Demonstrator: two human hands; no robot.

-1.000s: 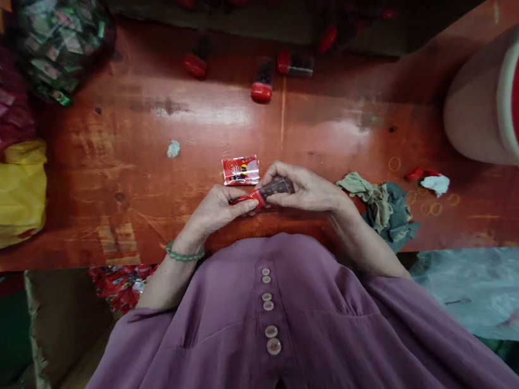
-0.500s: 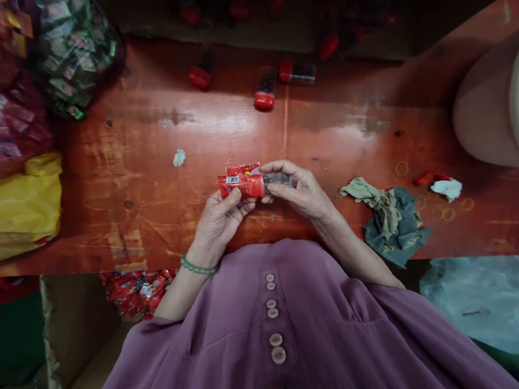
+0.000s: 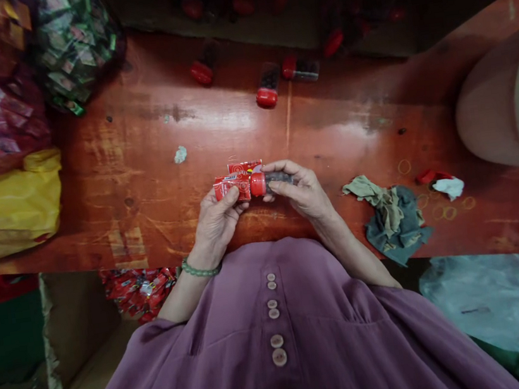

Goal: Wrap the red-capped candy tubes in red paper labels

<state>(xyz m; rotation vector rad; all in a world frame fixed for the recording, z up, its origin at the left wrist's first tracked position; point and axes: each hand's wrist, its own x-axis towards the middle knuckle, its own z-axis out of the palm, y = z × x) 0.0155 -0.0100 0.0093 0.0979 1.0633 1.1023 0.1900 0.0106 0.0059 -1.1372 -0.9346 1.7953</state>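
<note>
My left hand [image 3: 215, 222] is closed, its thumb and fingers pinching a red printed sleeve [image 3: 221, 188]. In my right hand [image 3: 306, 193] lies a small clear bottle [image 3: 258, 184] on its side, with a red cap and dark contents. Its cap points left, right by the sleeve's end; whether the two touch, I cannot tell. Just beyond my fingers is a second red printed piece [image 3: 242, 167], partly hidden. Farther back on the table lie similar red-capped bottles [image 3: 267, 85].
Bags of wrapped packets [image 3: 78, 49] and a yellow bag [image 3: 7, 208] stand at the left. A white bucket [image 3: 486, 101] with a red lid is at the right, near crumpled cloths [image 3: 394, 218] and rubber bands [image 3: 404, 167]. Below the table's left edge sits a cardboard box [image 3: 74, 333].
The red sleeve, which covered the bottle's cap, has shifted left with my left hand, so the cap now shows. My right hand keeps its hold on the bottle.
</note>
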